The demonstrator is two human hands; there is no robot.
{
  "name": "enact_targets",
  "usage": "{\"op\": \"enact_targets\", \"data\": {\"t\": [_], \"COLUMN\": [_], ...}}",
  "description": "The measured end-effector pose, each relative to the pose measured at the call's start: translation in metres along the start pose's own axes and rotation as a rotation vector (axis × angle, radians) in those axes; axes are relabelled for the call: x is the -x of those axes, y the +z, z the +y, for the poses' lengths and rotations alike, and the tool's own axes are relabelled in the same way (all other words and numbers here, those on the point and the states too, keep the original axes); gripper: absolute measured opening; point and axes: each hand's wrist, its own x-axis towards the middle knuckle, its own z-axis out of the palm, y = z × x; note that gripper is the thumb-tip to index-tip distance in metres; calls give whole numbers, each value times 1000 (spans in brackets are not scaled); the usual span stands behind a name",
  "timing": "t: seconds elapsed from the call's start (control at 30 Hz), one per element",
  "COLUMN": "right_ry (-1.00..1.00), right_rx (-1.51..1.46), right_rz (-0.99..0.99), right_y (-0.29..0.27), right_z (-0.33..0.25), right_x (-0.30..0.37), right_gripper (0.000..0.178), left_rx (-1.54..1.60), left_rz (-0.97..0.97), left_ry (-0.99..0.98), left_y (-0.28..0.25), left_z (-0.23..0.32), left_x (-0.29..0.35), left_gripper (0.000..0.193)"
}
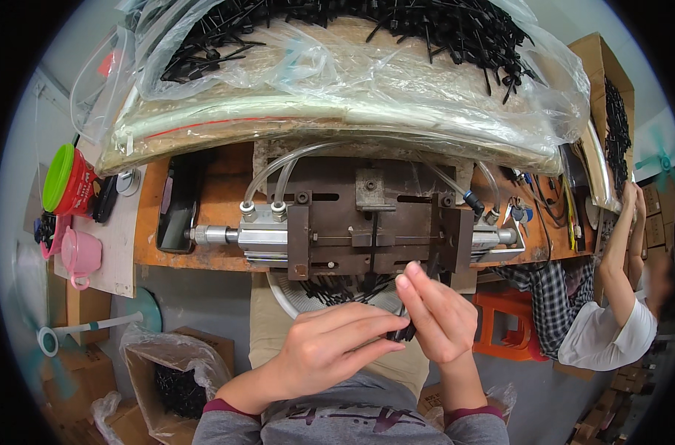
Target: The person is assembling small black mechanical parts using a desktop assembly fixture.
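Observation:
My left hand (336, 340) is closed in a pinch on a small black plastic part (405, 331), in front of my body. Close beside it, my right hand (443, 315) has its fingers pressed together; a thin black strip (433, 263) shows above them, and the fingers hide most of what they hold. Just beyond my hands is a dark brown metal fixture (333, 215) with a silver air cylinder on each side. A slim black part (374, 241) stands lengthwise in the fixture's middle, under a metal bracket (370, 189). Below the fixture's front edge, a white basket (282, 297) holds several black strip-like parts.
A plastic-lined tray (337, 111) heaped with black parts overhangs the fixture. Clear air hoses (267, 170) run to the cylinders. At left stand a pink cup (81, 256) and a red tub (76, 185). A co-worker (604, 326) sits at right, beside an orange stool (506, 322).

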Motion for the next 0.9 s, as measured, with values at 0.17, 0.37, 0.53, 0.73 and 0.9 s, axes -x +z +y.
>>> {"op": "enact_targets", "data": {"t": [0.17, 0.37, 0.53, 0.73, 0.9], "right_ry": [209, 280, 297, 298, 342], "right_rx": [-54, -274, -389, -359, -232], "right_rz": [76, 101, 91, 13, -66], "right_y": [-9, -12, -15, -13, -8], "right_z": [8, 0, -3, -6, -7], "right_x": [6, 3, 6, 8, 6], "right_gripper": [29, 52, 58, 39, 35], "left_rx": [-560, -794, -790, -757, -758], "left_rz": [60, 6, -23, -13, -20], "left_ry": [73, 86, 60, 50, 73], "left_y": [4, 14, 11, 9, 7], "left_z": [-11, -28, -25, -28, -30], "left_x": [-1, -4, -11, -9, -7], "left_gripper": [29, 25, 24, 23, 23]}}
